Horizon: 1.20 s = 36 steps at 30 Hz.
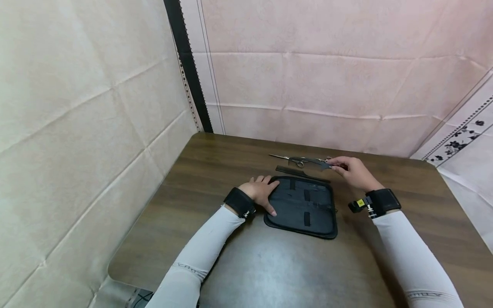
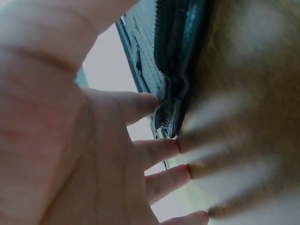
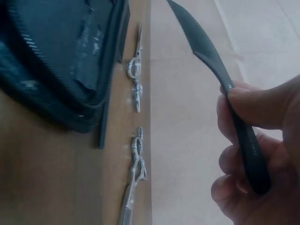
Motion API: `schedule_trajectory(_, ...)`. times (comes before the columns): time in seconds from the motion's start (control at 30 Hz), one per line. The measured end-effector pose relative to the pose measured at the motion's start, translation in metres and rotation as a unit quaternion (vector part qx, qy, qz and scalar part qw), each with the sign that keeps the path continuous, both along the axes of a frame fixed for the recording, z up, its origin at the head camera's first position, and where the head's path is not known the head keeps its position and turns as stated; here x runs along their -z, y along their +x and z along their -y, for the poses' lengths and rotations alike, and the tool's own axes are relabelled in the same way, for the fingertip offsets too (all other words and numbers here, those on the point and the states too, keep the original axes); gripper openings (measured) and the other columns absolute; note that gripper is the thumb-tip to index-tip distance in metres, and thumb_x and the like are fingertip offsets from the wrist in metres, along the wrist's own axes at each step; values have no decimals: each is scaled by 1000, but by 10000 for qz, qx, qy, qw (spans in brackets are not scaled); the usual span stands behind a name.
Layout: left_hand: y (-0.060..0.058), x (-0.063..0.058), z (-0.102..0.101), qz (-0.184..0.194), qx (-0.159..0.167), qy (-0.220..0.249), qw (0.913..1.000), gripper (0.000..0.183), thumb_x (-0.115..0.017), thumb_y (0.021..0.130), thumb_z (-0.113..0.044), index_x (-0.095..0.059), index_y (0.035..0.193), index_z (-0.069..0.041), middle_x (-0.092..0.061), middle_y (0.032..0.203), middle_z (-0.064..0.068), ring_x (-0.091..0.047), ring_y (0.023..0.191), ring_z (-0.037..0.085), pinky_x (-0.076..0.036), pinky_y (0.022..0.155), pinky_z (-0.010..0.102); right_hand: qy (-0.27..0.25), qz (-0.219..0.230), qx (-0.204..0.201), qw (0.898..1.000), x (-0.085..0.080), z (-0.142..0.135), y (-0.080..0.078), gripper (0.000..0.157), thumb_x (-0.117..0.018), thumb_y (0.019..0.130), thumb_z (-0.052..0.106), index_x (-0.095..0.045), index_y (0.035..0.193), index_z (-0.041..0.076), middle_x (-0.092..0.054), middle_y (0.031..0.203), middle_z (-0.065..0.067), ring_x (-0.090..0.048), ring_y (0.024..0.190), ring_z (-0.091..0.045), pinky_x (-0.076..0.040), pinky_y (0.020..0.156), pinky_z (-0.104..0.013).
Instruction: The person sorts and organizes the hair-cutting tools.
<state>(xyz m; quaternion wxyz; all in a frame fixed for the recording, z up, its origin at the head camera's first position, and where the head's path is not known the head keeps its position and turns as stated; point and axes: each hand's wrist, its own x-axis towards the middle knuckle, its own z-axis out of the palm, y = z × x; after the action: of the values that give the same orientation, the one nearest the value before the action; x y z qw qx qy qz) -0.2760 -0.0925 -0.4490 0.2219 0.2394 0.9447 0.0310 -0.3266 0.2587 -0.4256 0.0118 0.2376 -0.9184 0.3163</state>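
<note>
My right hand pinches the handle of a black curved comb with thumb and fingers. In the right wrist view its fine-toothed end points up and away from the hand. My left hand lies spread at the left edge of a black zippered case. In the left wrist view its fingertips touch the case edge and the tabletop. Beyond the case lies a second black comb. Silver scissors and silver thinning scissors rest on the table behind it, partly covered by the held comb in the head view.
The case lies flat with its inside up, showing several elastic loops. A brown wooden table carries everything, with rounded corners. Fabric-covered walls stand behind and to the left of the table.
</note>
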Motion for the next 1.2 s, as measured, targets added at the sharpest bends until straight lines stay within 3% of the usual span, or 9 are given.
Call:
schedule_trajectory(0.43,0,-2,-1,90,-33,108,9999,116,-80,80,-67,-18,168,-24,-14,175,12,-17,160,34,-16,129,59,-122,-54,71,9999,7,-13,35,27,-55,109,17,-68,131,7,-67,102,-15,-51,77,-18,-42,61,-27)
schedule_trajectory(0.7,-1,-1,-1,32,-9,88,10000,117,-80,80,-67,-18,168,-24,-14,175,12,-18,160,34,-16,129,59,-222,-70,100,9997,18,-19,53,26,-55,109,20,-69,128,8,-66,102,-16,-50,76,-14,-43,61,-26)
schedule_trajectory(1.2,-5,1,1,135,53,101,9998,117,-79,80,-68,-15,169,-24,-11,175,12,-15,160,34,-15,129,59,-295,-133,-457,9984,19,-37,80,17,-61,105,10,-75,115,7,-71,100,-10,-53,75,-4,-45,62,-23)
